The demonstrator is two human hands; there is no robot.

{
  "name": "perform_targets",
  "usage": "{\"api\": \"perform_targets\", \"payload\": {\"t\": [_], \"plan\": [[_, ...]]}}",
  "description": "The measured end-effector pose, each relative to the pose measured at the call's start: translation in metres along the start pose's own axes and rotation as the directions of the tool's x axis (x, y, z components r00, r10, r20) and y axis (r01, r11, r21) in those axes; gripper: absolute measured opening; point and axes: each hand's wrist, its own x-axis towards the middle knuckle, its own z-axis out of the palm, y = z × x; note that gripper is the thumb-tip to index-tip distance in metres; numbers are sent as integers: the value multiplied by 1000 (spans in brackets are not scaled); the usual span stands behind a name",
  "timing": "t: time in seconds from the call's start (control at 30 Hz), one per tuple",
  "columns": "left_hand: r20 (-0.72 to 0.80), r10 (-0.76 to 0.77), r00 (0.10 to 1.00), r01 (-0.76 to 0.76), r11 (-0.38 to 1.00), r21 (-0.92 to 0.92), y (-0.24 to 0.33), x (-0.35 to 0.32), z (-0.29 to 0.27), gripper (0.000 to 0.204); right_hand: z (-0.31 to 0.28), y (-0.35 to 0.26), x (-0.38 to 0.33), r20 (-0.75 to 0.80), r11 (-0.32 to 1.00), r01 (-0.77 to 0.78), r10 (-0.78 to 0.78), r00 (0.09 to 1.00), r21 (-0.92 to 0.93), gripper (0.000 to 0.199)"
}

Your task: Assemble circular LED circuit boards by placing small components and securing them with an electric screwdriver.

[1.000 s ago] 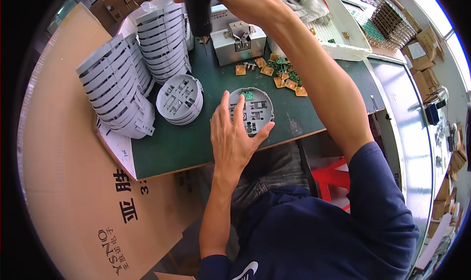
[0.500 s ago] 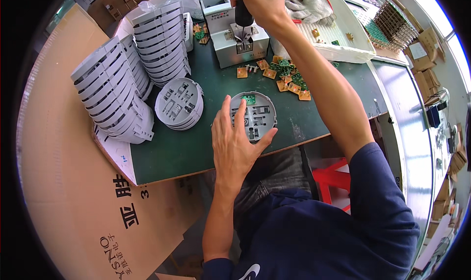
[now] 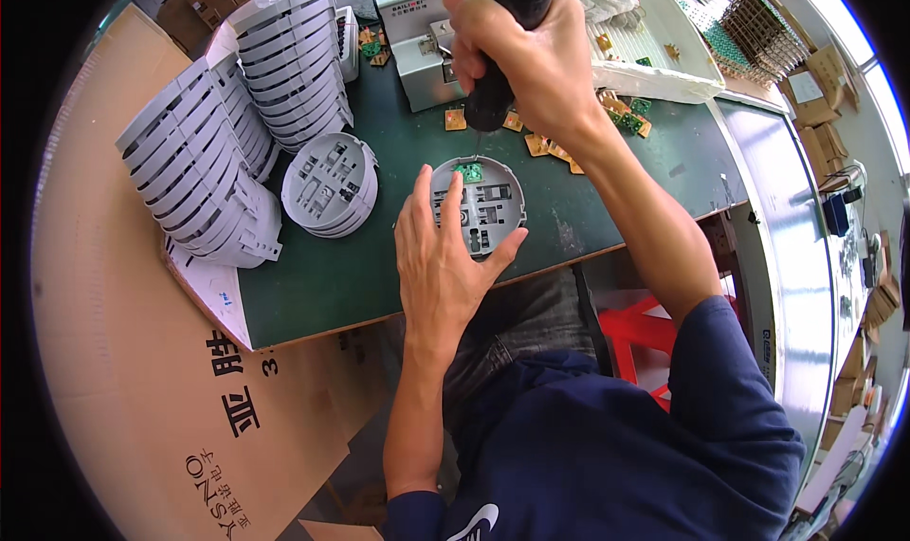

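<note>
A round grey plastic housing (image 3: 493, 200) lies on the dark green mat (image 3: 379, 275), with a small green circuit board (image 3: 468, 172) seated in its upper part. My left hand (image 3: 445, 256) rests flat on the housing's left side, fingers spread, pinning it down. My right hand (image 3: 531, 57) grips a black electric screwdriver (image 3: 498, 76) held upright, its tip just above the green board.
A short stack of grey housings (image 3: 332, 183) sits left of the work. Tall leaning stacks of them (image 3: 209, 162) stand at the mat's left and back. Small brown and green boards (image 3: 559, 143) lie scattered behind. A grey box machine (image 3: 417, 38), a white tray (image 3: 654, 57) and a large cardboard sheet (image 3: 123, 380) surround the mat.
My right hand has brought the screwdriver down from the back of the bench to just over the green board. My left hand has stayed on the housing.
</note>
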Motion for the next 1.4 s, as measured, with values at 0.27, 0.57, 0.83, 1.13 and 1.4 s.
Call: {"api": "perform_targets", "payload": {"t": [0.27, 0.57, 0.83, 1.13, 1.4], "plan": [[-11, -8, 1000, 8, 1000, -8, 2, -1, 1, 83, 5, 5, -8, 15, 998, -44, 44, 999, 34, 39], [-16, -5, 1000, 5, 1000, -16, 1, -2, 2, 83, 4, 17, -8, 96, 998, -57, 55, 994, 15, 23], [-27, 5, 1000, -5, 1000, -3, 0, 0, 3, 82, 6, 15, -5, 199, 989, -146, 146, 969, -14, 27], [-36, -1, 999, 1, 1000, -4, -1, -3, 4, 84, 12, 20, -4, 200, 996, -87, 92, 975, -37, 29], [-172, 78, 982, -102, 986, -135, -1, 9, -40, 87, 4, 20, 29, 187, 994, 30, -10, 982, -101, 33]]}}
